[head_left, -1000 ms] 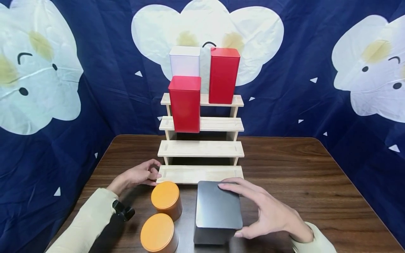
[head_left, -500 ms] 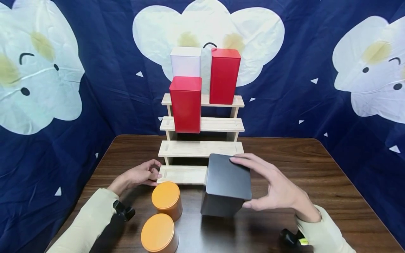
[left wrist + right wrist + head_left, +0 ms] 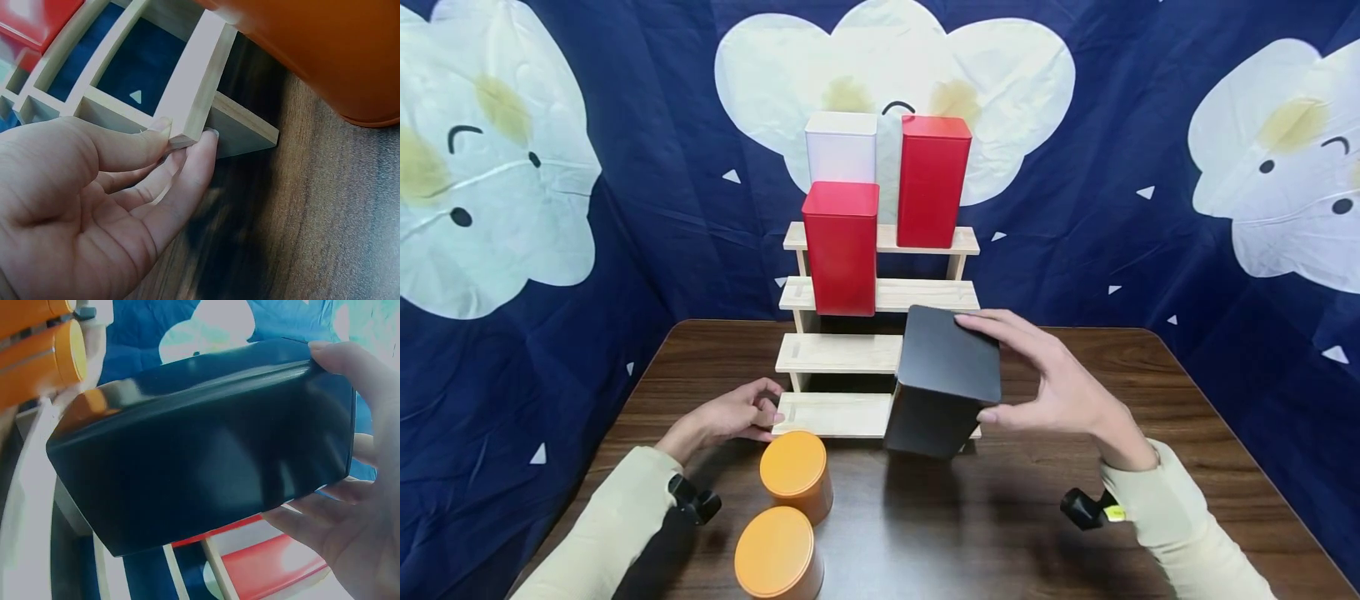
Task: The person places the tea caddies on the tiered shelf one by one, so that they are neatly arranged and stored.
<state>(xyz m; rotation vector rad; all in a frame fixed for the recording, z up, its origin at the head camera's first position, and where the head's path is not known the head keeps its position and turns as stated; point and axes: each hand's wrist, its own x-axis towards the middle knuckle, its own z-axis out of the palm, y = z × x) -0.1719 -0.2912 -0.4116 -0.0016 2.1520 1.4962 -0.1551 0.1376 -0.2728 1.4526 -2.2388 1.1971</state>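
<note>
My right hand (image 3: 1045, 375) grips a black rectangular tin (image 3: 951, 354) near its top, thumb on the near side and fingers on the far side. The tin is tilted and raised over the front right of a wooden step shelf (image 3: 835, 414), covering part of its two lower steps. In the right wrist view the tin (image 3: 206, 456) fills the middle. At the shelf's front left corner, my left hand (image 3: 733, 417) pinches the end of the lowest step between thumb and fingers, as the left wrist view shows on the board (image 3: 194, 75).
Two orange round tins (image 3: 793, 467) stand before the shelf's left front. A red tin (image 3: 841, 250) is on the second step from the top; another red tin (image 3: 932, 183) and a white tin (image 3: 842, 146) are on the top step. A blue patterned cloth (image 3: 655, 167) hangs behind.
My right hand has lifted the black tin off the table and carried it forward and slightly right, tilting it over the lower steps. My left hand has stayed at the shelf corner.
</note>
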